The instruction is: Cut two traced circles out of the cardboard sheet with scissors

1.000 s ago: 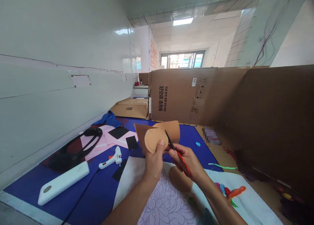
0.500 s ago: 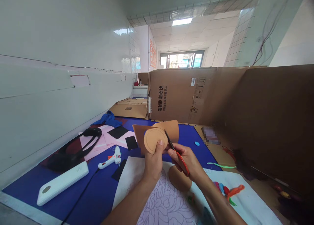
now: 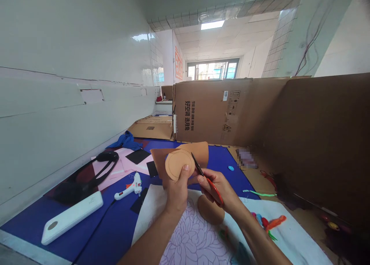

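My left hand [image 3: 178,188] pinches a tan sheet [image 3: 177,163] that looks like leather or felt, thumb on its front. A circle is drawn on the rounded part, and a wider flap [image 3: 198,151] of the sheet curls behind it. Wrapped round the red handles of a pair of scissors [image 3: 212,188] is my right hand [image 3: 218,186]. The dark blades point up and left, alongside the right edge of the circle. Under my hands, a tan oval piece [image 3: 211,210] lies on a white cloth [image 3: 190,234] with flower outlines.
On the left lie a white glue gun [image 3: 131,187], a long white device [image 3: 72,218], a black strapped object [image 3: 86,172], and pink [image 3: 106,166] and black pieces [image 3: 138,156]. Coloured wool [image 3: 274,222] lies at right. Cardboard [image 3: 211,111] walls stand behind and right.
My left hand and the tan sheet have shifted slightly left, and the round part now sits a little further from my right hand. The scissors stay in my right hand.
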A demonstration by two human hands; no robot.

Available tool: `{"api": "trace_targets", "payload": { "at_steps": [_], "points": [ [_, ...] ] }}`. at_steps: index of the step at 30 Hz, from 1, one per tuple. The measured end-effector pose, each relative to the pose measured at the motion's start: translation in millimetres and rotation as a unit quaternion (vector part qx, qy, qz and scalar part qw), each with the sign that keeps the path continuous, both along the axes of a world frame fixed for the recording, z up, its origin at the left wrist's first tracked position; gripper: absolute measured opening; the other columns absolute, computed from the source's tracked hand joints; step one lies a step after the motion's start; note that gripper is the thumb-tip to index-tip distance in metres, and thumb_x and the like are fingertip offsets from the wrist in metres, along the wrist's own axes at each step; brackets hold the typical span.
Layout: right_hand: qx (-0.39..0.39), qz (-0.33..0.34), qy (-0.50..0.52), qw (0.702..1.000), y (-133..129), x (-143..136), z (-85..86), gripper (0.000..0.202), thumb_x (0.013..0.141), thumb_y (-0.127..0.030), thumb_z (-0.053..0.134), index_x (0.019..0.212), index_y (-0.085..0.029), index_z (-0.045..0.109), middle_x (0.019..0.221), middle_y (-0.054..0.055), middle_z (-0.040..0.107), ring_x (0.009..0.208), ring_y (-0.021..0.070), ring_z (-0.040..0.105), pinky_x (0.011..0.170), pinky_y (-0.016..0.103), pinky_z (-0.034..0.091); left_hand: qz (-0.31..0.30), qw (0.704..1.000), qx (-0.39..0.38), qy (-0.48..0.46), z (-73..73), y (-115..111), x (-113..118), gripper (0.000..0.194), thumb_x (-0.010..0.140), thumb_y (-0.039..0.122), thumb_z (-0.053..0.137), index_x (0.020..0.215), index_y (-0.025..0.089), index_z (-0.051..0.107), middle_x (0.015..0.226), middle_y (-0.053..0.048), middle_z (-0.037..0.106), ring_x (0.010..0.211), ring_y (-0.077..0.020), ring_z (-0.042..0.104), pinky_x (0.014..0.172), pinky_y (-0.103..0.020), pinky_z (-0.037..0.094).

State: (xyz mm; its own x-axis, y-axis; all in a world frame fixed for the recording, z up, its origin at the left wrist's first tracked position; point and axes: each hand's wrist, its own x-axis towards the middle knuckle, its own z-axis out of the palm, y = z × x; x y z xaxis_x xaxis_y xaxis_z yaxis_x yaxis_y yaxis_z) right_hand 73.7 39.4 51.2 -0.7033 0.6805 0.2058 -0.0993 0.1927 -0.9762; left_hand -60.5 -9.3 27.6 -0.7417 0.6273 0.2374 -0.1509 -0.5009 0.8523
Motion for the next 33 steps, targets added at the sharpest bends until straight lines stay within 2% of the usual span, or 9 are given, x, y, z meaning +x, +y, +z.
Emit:
{"api": "trace_targets", "payload": {
  "at_steps": [5, 11, 16, 24, 33],
  "points": [
    [0.009, 0.012, -0.007, 1.0, 3.7, 2.2, -2.1, 0.061, 0.085, -0.075, 0.076, 0.099, -0.015, 0.072, 0.058, -0.007, 0.049, 0.041, 0.0069, 0.035, 0.037, 0.019, 0.022, -0.011, 1.0, -0.01, 0.021, 3.4, -2.0, 0.5, 0.049, 0.086, 0.05, 0.082, 0.125, 0.022, 0.077, 0.133, -0.013, 0.078, 0.131, -0.0323, 0.069, 0.119, -0.049, 0.05],
    [0.017, 0.014, -0.004, 1.0, 6.6, 2.3, -5.4, 0.063, 0.085, -0.078, 0.073, 0.099, -0.016, 0.071, 0.057, -0.008, 0.047, 0.04, 0.0068, 0.032, 0.038, 0.02, 0.022, -0.012, 0.999, -0.027, 0.037, 9.0, -6.8, 2.1, 0.041, 0.089, 0.045, 0.081, 0.123, 0.023, 0.079, 0.131, -0.011, 0.079, 0.133, -0.0312, 0.068, 0.121, -0.046, 0.047],
    [0.02, 0.005, -0.006, 1.0, 4.5, 3.0, -2.6, 0.062, 0.084, -0.079, 0.073, 0.088, -0.018, 0.066, 0.056, -0.007, 0.048, 0.041, 0.007, 0.033, 0.038, 0.02, 0.023, -0.01, 0.998, -0.022, 0.053, 3.8, -4.1, 0.9, 0.043, 0.092, 0.044, 0.077, 0.131, 0.025, 0.076, 0.139, -0.01, 0.075, 0.136, -0.0304, 0.066, 0.121, -0.046, 0.047],
    [0.009, 0.006, -0.007, 1.0, 4.7, 3.7, -0.4, 0.065, 0.082, -0.08, 0.075, 0.097, -0.016, 0.071, 0.055, -0.008, 0.045, 0.043, 0.0073, 0.031, 0.039, 0.02, 0.021, -0.026, 0.999, -0.017, 0.039, 7.2, -5.3, 3.4, 0.038, 0.091, 0.043, 0.079, 0.124, 0.025, 0.079, 0.133, -0.01, 0.078, 0.131, -0.0301, 0.069, 0.119, -0.045, 0.049],
    [0.01, 0.0, -0.003, 1.0, 5.0, 4.3, 0.7, 0.063, 0.082, -0.078, 0.075, 0.094, -0.016, 0.072, 0.052, -0.008, 0.043, 0.041, 0.008, 0.032, 0.037, 0.02, 0.019, -0.032, 0.998, -0.01, 0.055, 1.3, -3.4, 2.1, 0.044, 0.094, 0.045, 0.075, 0.133, 0.024, 0.074, 0.143, -0.01, 0.073, 0.134, -0.0288, 0.067, 0.12, -0.045, 0.047]
  ]
}}
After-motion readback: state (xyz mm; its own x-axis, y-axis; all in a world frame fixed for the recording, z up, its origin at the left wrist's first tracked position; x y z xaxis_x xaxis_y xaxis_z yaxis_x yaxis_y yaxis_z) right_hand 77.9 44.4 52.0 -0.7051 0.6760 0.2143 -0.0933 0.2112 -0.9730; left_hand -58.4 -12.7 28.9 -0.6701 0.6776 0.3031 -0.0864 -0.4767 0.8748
